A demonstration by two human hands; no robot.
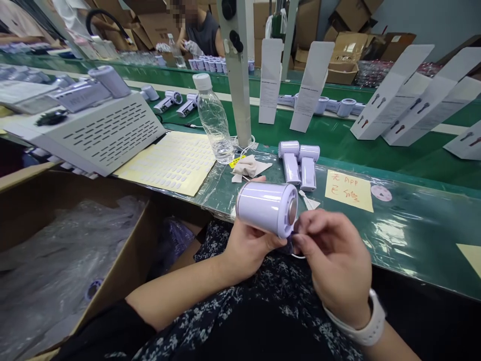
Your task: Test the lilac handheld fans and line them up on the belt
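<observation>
My left hand (pixel 246 245) is wrapped around a small lilac hand-held fan (pixel 267 207), holding it over my lap with its round head lying sideways. My right hand (pixel 330 255) pinches at the fan's lower end, where a thin white loop (pixel 298 255) shows under my fingers. Two more lilac fans (pixel 298 163) lie side by side on the green bench (pixel 406 225) just beyond. A beige cloth (pixel 248 168) rests beside them.
A clear water bottle (pixel 214 120) and a yellow sticker sheet (pixel 173 163) sit left of a white post (pixel 238 70). A perforated grey machine (pixel 101 130) is further left, an open carton with plastic bags (pixel 63 260) below. White boxes (pixel 391 93) stand on the conveyor. Another person (pixel 199 30) works opposite.
</observation>
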